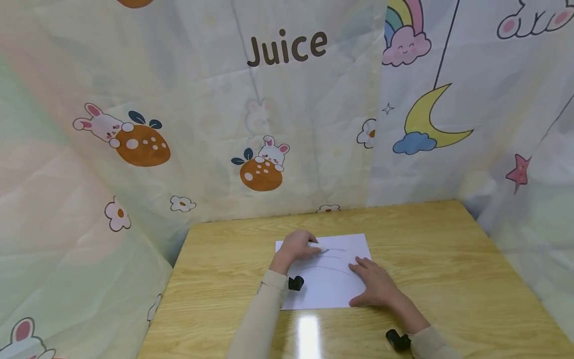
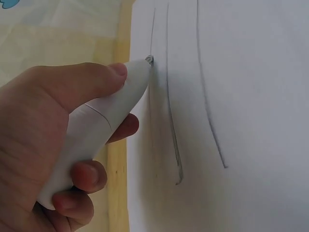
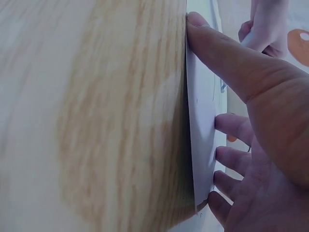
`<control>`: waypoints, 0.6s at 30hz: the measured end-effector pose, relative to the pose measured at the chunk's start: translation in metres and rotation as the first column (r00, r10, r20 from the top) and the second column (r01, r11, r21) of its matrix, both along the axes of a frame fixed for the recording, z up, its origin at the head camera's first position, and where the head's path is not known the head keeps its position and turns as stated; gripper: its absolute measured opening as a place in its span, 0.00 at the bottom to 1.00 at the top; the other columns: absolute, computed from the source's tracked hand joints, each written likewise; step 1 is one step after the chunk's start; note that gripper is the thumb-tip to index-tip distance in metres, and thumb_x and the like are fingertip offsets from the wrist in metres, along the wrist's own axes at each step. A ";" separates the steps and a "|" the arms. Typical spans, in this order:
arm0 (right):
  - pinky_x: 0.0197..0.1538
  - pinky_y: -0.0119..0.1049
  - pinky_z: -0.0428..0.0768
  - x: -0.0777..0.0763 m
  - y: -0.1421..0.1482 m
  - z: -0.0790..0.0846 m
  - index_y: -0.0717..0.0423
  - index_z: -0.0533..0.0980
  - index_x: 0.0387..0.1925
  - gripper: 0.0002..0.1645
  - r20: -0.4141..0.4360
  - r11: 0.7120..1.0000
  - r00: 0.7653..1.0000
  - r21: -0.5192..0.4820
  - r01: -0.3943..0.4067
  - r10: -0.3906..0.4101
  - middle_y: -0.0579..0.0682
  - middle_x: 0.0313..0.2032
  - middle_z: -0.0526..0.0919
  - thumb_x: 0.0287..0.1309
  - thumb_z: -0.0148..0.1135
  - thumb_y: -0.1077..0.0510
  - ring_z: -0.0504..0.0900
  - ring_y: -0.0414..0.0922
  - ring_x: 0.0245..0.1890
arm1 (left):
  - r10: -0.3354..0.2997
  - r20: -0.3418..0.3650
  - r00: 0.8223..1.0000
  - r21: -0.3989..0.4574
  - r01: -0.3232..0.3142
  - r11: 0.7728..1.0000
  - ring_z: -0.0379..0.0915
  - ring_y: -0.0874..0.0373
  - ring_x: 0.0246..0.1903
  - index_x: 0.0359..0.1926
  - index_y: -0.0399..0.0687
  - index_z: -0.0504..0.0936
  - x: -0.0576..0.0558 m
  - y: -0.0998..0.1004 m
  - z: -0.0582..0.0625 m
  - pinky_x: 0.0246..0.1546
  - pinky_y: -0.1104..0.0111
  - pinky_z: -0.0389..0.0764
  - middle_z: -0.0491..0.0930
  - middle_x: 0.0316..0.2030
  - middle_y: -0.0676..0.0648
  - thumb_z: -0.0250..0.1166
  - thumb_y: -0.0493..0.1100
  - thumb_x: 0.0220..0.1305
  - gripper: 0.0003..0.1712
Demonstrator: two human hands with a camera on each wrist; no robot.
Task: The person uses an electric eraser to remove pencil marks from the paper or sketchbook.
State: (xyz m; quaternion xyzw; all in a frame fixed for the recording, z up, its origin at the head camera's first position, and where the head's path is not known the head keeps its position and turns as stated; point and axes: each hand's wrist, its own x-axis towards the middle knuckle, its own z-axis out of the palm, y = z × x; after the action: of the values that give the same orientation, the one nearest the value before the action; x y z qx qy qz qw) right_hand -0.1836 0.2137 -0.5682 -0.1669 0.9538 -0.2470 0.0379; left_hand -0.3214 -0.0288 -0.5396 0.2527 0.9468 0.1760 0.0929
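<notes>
My left hand (image 1: 299,245) grips a thick white pen-shaped tool (image 2: 87,130) with a small metal tip. In the left wrist view, the thumb lies along its upper side and the other fingers curl beneath. The tip is at one of the thin dark curved lines on a white sheet of paper (image 1: 323,294); a few such lines run across it, and whether they are drawn or cut I cannot tell. My right hand (image 1: 376,284) rests spread on the sheet's right side. In the right wrist view, its thumb and fingertips touch the paper near a slightly raised edge.
Beneath the paper lies a light wooden table (image 1: 215,279). A printed curtain (image 1: 314,124) with rabbits, a moon and the word Juice hangs behind it and at both sides. Small black devices (image 1: 398,341) sit at both wrists.
</notes>
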 end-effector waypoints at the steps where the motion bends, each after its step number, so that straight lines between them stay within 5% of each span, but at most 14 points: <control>1: 0.61 0.65 0.59 0.001 -0.001 0.000 0.62 0.72 0.62 0.58 0.009 1.000 1.000 0.000 0.003 -0.003 0.66 0.66 0.65 0.30 0.80 0.35 0.59 0.67 0.66 | 0.001 0.000 1.000 -0.005 -0.001 1.000 0.72 0.67 0.28 0.40 0.56 0.89 0.000 -0.001 0.000 0.30 0.70 0.74 0.83 0.36 0.59 0.70 0.56 0.57 0.14; 18: 0.61 0.65 0.58 0.000 -0.004 -0.003 0.60 0.71 0.63 0.59 0.024 1.000 1.000 -0.002 0.020 -0.020 0.65 0.67 0.64 0.30 0.80 0.35 0.57 0.66 0.67 | -0.082 -0.045 0.996 -0.105 0.077 0.992 0.77 0.65 0.38 0.43 0.57 0.89 -0.006 0.007 0.003 0.37 0.70 0.76 0.84 0.40 0.60 0.68 0.57 0.59 0.15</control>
State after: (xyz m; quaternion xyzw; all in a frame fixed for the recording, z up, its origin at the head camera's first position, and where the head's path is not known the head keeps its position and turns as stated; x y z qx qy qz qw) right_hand -0.1839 0.2092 -0.5711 -0.1543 0.9546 -0.2505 0.0466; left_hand -0.3272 -0.0217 -0.5368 0.2893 0.9458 0.1171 0.0895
